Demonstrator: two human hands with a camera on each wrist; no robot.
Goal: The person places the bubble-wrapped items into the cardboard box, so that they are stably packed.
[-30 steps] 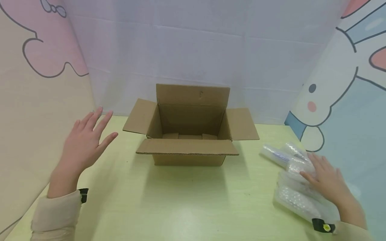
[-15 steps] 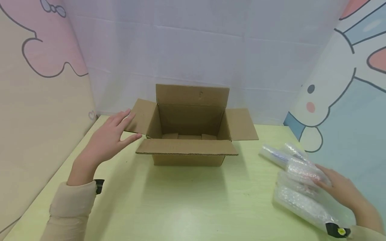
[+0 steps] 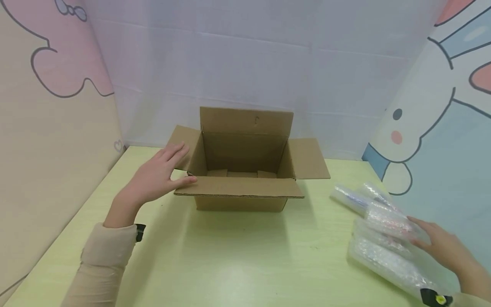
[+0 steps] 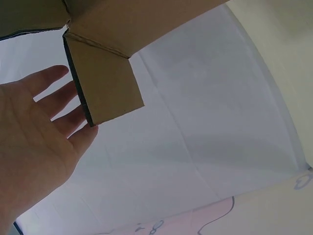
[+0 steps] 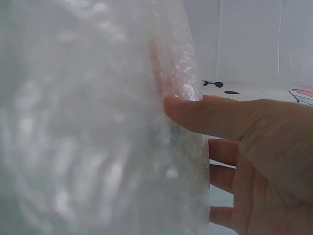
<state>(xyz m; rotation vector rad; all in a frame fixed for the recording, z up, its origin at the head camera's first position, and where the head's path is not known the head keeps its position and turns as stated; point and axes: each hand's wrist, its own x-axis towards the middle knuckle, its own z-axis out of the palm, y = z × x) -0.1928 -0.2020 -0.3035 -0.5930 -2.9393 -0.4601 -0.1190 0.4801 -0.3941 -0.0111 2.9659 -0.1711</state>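
Observation:
An open cardboard box stands at the middle back with its flaps spread outward. My left hand is at its left side, fingers fairly straight over the left flap and thumb at the corner of the front flap. In the left wrist view, fingertips meet the edge of a flap. At the right, my right hand grips the end of a bubble-wrapped package, thumb on one face and fingers round the other side in the right wrist view. The wrap blurs what is inside.
More bubble-wrapped packages lie beside and under the gripped one, including a thick one in front and a slim one behind. A pale cloth wall closes off the back, with cartoon-printed panels at both sides of the yellow-green table.
My left hand has moved right from beside the box to its left and front flaps. My right hand has slid from atop the packages to the right end of one. The box has stayed put.

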